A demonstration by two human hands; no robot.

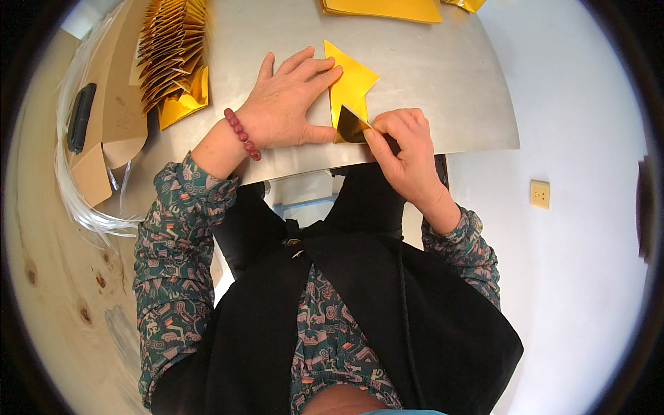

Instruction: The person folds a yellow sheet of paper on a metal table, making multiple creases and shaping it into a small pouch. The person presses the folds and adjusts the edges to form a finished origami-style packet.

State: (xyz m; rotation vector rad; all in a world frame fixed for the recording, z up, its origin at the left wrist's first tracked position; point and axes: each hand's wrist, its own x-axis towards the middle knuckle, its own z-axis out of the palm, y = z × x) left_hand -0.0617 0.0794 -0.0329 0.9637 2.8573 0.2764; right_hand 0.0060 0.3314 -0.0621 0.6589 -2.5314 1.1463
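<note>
A partly folded sheet of gold foil paper (351, 81) lies near the front edge of the metal table. Its upper end shows slanted, pointed folds, and a flap at its near end is turned up, looking dark. My left hand (290, 97), with a dark red bead bracelet at the wrist, lies spread on the table, its fingertips touching the paper's left side and the thumb by the near corner. My right hand (404, 149) pinches the raised near flap between thumb and curled fingers.
At the far left stands a fanned row of folded gold paper pieces (178, 62). A cardboard box (114, 104) and white plastic strands (76, 200) are beside the table. A stack of gold sheets (384, 10) lies at the far edge. A wall socket (539, 194) is on the right.
</note>
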